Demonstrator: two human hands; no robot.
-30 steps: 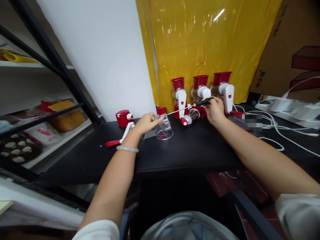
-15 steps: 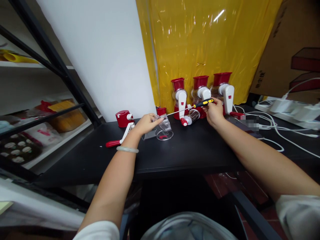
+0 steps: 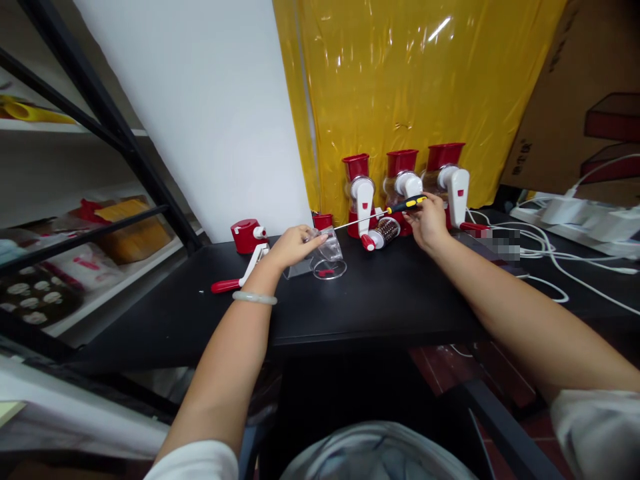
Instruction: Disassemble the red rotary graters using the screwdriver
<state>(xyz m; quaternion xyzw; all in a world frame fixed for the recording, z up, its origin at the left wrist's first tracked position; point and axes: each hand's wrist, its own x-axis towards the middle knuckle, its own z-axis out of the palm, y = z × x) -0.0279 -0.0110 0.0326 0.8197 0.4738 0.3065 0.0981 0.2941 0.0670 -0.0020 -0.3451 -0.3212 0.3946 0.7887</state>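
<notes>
My left hand [image 3: 293, 245] grips a clear plastic housing [image 3: 327, 252] that rests on the black table [image 3: 350, 300]. My right hand [image 3: 430, 221] is closed on the black-and-yellow handle of a screwdriver [image 3: 385, 212]; its thin shaft points left, with the tip at the top of the clear housing. A metal grater drum with a red knob [image 3: 381, 233] lies just under the shaft. A white crank with a red grip [image 3: 240, 275] lies left of my left wrist, beside a red base part [image 3: 246, 236].
Three assembled red-and-white rotary graters [image 3: 405, 183] stand against a yellow plastic sheet at the back. White cables and a power strip [image 3: 575, 213] spread over the table's right side. A metal shelf rack with packaged goods [image 3: 75, 247] stands at the left. A cardboard box is at top right.
My right hand and the screwdriver handle have shifted slightly. The left hand and the clear housing have stayed in place.
</notes>
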